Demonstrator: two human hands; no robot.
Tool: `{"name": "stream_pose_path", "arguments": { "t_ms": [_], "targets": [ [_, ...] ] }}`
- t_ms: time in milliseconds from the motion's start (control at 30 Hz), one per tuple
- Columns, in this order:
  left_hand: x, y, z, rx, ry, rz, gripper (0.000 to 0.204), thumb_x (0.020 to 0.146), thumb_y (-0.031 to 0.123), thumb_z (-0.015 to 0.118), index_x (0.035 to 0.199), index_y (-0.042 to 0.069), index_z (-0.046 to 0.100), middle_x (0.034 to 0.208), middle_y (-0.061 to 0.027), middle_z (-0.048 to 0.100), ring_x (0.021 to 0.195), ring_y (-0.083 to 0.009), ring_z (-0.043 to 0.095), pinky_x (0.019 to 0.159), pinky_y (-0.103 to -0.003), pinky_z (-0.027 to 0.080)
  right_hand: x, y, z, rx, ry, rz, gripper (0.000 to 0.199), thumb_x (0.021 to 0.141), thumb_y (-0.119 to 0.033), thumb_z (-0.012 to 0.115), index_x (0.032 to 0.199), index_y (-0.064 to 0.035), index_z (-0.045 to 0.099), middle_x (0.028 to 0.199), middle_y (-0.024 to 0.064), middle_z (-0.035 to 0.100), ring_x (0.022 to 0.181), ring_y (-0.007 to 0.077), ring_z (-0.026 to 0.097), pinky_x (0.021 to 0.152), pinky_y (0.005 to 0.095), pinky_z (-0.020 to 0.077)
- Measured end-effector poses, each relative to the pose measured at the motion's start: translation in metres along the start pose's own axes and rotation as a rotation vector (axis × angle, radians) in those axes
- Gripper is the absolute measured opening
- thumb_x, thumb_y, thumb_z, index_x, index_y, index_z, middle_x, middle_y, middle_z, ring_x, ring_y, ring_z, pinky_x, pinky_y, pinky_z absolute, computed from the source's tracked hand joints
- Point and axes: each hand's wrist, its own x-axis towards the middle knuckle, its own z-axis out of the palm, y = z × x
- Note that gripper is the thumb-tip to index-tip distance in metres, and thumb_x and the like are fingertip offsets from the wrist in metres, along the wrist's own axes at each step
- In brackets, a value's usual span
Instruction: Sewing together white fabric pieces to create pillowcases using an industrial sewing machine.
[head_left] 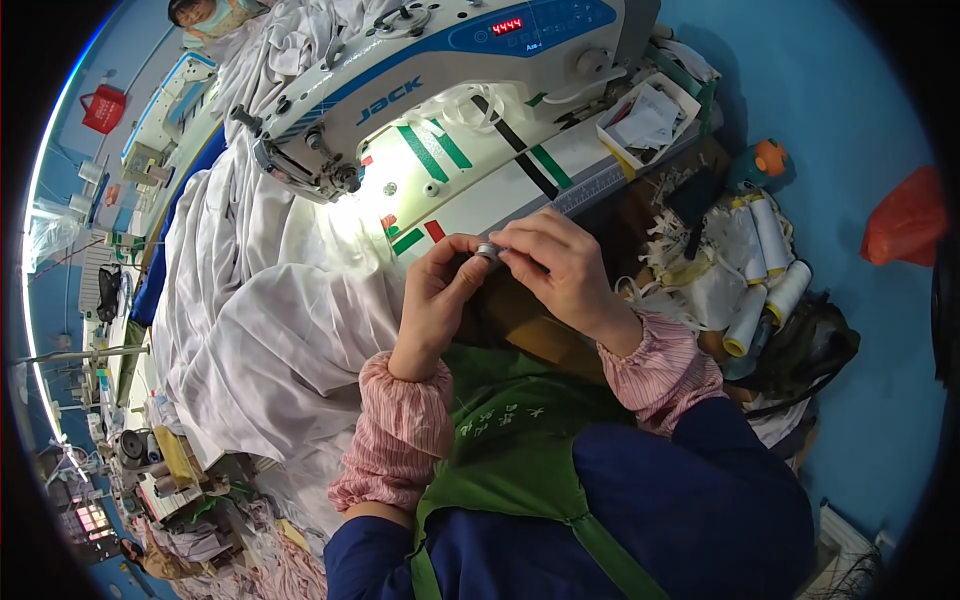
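Note:
A small silver metal bobbin is held up in front of the sewing machine's bed, near the middle of the head view. The thumb and forefinger of my left hand pinch it from the left. From the right, the closed fingertips of my right hand meet at its edge; any thread there is too fine to make out. Just beyond both hands stands the white and blue sewing machine, its lamp lit over the needle area. White fabric lies heaped left of my left hand, reaching up to the needle end.
Several white thread cones and scraps lie to the right. An open box of papers stands on the machine table's far right. A red-orange bag hangs by the blue wall. Another sewing machine is at the far left.

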Motion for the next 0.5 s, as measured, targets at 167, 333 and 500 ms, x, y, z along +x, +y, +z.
{"name": "stream_pose_path", "arguments": {
  "t_ms": [167,333,500],
  "targets": [
    [0.002,0.003,0.000,0.288,0.022,0.061,0.012,0.093,0.006,0.065,0.103,-0.001,0.063,0.092,0.0004,0.062,0.081,-0.0071,0.056,0.073,-0.021,0.046,0.004,-0.001,0.001,-0.167,0.009,-0.152,0.023,0.074,0.005,0.073,0.095,-0.0022,0.067,0.087,0.0072,0.064,0.078,0.0253,0.064,0.067,0.0343,0.0527],
    [0.001,0.008,0.002,0.609,0.010,0.244,0.015,0.086,0.002,0.068,0.098,-0.001,0.061,0.093,-0.0058,0.061,0.076,-0.0135,0.056,0.069,-0.024,0.045,0.007,0.001,-0.003,-0.155,-0.013,-0.127,0.018,0.074,0.006,0.071,0.088,-0.0026,0.063,0.083,0.0066,0.062,0.075,0.0249,0.062,0.066,0.0348,0.0513],
    [0.000,0.017,0.001,0.706,0.060,0.230,0.016,0.083,0.001,0.069,0.096,-0.002,0.060,0.091,-0.0063,0.060,0.072,-0.0147,0.055,0.066,-0.025,0.045,0.008,0.001,-0.009,0.026,0.083,0.111,0.015,0.079,0.003,0.068,0.091,-0.0017,0.062,0.084,0.0082,0.063,0.077,0.0264,0.061,0.068,0.0337,0.0504]
  ]
}}
